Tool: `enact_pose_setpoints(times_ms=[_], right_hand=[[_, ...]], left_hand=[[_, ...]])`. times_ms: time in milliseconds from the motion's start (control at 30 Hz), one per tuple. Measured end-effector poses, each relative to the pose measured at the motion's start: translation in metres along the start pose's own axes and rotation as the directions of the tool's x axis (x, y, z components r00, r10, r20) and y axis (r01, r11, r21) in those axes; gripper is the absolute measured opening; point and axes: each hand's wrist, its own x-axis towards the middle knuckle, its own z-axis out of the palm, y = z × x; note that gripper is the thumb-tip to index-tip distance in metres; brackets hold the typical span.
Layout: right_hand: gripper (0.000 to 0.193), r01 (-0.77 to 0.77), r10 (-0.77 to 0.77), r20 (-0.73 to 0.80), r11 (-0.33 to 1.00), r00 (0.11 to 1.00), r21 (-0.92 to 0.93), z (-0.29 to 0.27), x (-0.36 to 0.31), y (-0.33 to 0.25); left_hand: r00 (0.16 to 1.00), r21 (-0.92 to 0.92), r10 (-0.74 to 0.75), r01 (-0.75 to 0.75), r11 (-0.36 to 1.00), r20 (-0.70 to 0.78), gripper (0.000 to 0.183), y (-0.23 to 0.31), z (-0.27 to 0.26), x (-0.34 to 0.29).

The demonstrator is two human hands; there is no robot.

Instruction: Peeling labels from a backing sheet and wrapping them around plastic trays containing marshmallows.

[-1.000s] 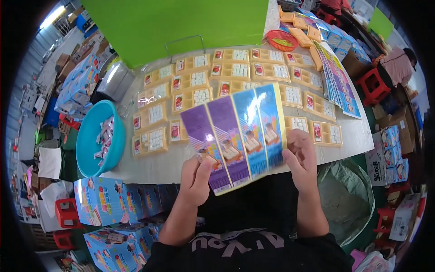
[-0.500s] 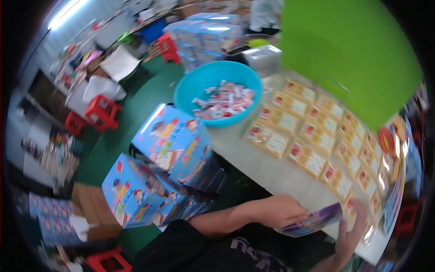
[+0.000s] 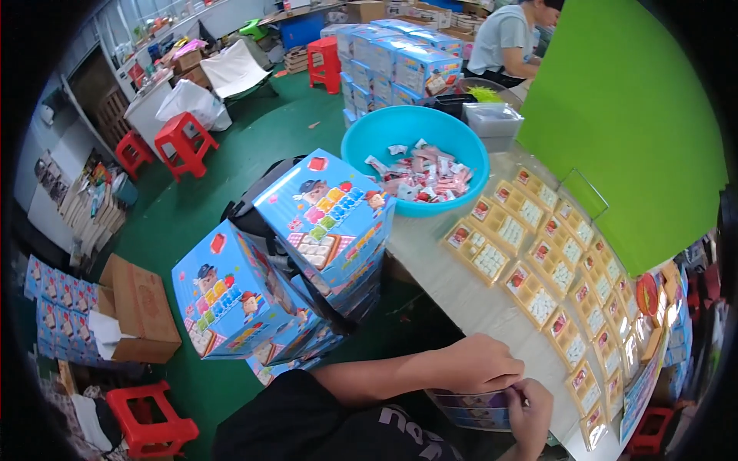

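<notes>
A purple-and-blue printed card sheet [image 3: 475,409] is held low at the table's front edge, partly hidden under my left wrist. My left hand [image 3: 483,363] is closed at its upper edge, with most fingers hidden from above. Thumb and fingers of my right hand [image 3: 530,415] pinch the sheet's right edge, close beside the left hand. Beyond them, rows of yellow compartment trays [image 3: 530,293], filled with white pieces and small red-and-white packets, lie on the pale table [image 3: 430,261].
A turquoise basin [image 3: 361,138] of wrapped sweets stands at the table's far left. Blue cartons [image 3: 323,215] are stacked to my left, beside black straps. A green panel [image 3: 630,131] rises along the far right. Red stools [image 3: 150,419] stand on the floor; a person [image 3: 503,42] sits beyond.
My right hand has moved left and in, going from spread fingers to a pinch on the sheet. The sheet has come lower and left. The view has turned slightly.
</notes>
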Motion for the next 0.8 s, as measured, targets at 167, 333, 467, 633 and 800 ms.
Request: enact_pose_setpoints(times_ms=[167,333,467,633,800], right_hand=[[0.007,-0.038,0.037,0.07,0.999,0.997,0.014,0.004,0.004,-0.003],[0.01,-0.142,0.143,0.005,0.983,0.99,0.116,0.015,0.009,-0.006],[0.013,-0.265,0.254,0.193,0.964,0.948,0.03,0.019,0.018,-0.016],[0.014,-0.301,0.278,0.195,0.948,0.941,0.1,0.024,0.024,-0.011],[0.012,-0.22,0.21,0.101,0.971,0.972,0.092,0.025,0.026,-0.003]], left_hand=[[0.999,0.102,0.001,-0.005,0.995,0.035,0.02,-0.011,0.005,-0.008],[0.987,0.119,0.007,0.012,0.993,-0.158,0.016,-0.022,0.006,-0.014],[0.992,0.121,0.014,0.001,0.993,-0.121,0.013,-0.029,0.002,-0.018],[0.998,0.068,0.024,-0.02,0.997,-0.065,0.01,-0.039,-0.001,-0.014],[0.993,0.029,0.027,-0.024,0.999,-0.111,0.011,-0.035,-0.005,-0.01]])
